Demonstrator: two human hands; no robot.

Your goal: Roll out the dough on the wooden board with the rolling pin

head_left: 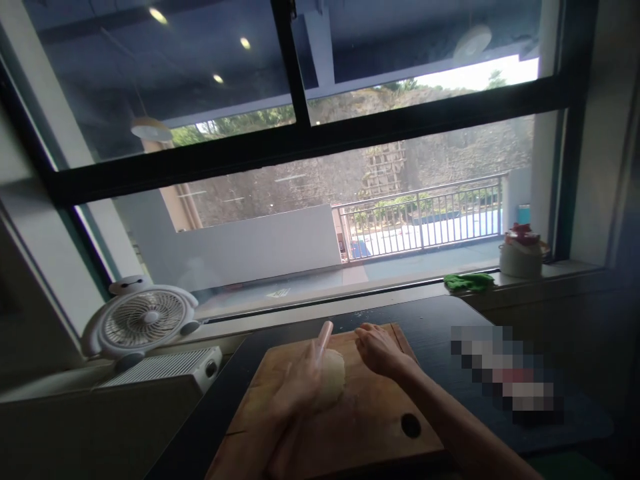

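Observation:
A wooden cutting board (370, 433) lies on the dark table, and a flattened round of pale dough (334, 379) is on it. My left hand (295, 383), smeared by motion, is closed around a rolling pin (325, 331) whose pinkish end sticks out past the fingers. The pin lies along the left side of the dough, and the hand partly covers both. At the board's far right edge is my right hand (379, 348), with its fingers curled down. Whatever may be under those fingers is hidden.
White flour specks dot the dark table (430, 327) beyond the board. A pixelated patch covers something at right. On the window ledge are a green cloth (469, 283) and a white pot with a red top (521, 253). At left stands a white fan (150, 317) above a radiator (163, 370).

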